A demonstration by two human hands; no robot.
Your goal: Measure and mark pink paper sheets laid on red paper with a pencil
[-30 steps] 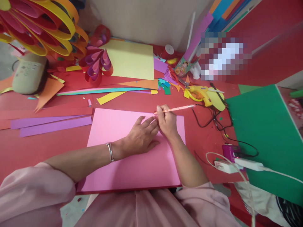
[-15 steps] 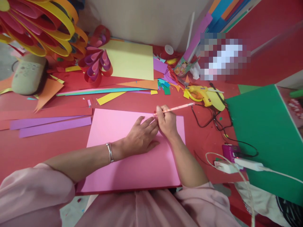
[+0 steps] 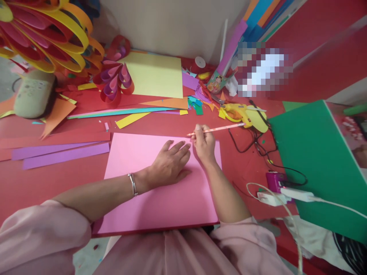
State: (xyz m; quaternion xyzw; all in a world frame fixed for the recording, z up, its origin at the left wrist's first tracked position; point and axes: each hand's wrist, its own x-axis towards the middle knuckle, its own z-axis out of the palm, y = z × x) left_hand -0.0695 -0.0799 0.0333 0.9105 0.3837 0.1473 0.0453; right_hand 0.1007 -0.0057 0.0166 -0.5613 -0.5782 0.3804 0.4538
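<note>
A large pink sheet of paper (image 3: 143, 160) lies in front of me on the red table (image 3: 43, 179). My left hand (image 3: 169, 164) rests flat on the sheet with its fingers stretched out. My right hand (image 3: 204, 144) is closed on a pink pencil (image 3: 220, 128), whose tip sits at the sheet's far edge just beyond my left fingertips. A silver bangle (image 3: 132, 184) circles my left wrist.
Purple paper strips (image 3: 63, 152) lie at the left. A pale yellow sheet (image 3: 156, 74), paper-loop decorations (image 3: 114, 76) and coloured scraps sit farther back. A yellow glue gun (image 3: 243, 114) with black cable, a green board (image 3: 318, 160) and a white power strip (image 3: 286, 195) stand at the right.
My right hand with the pencil has shifted slightly away from my left fingertips along the sheet's far edge. The view has tilted a little. My left hand stays flat.
</note>
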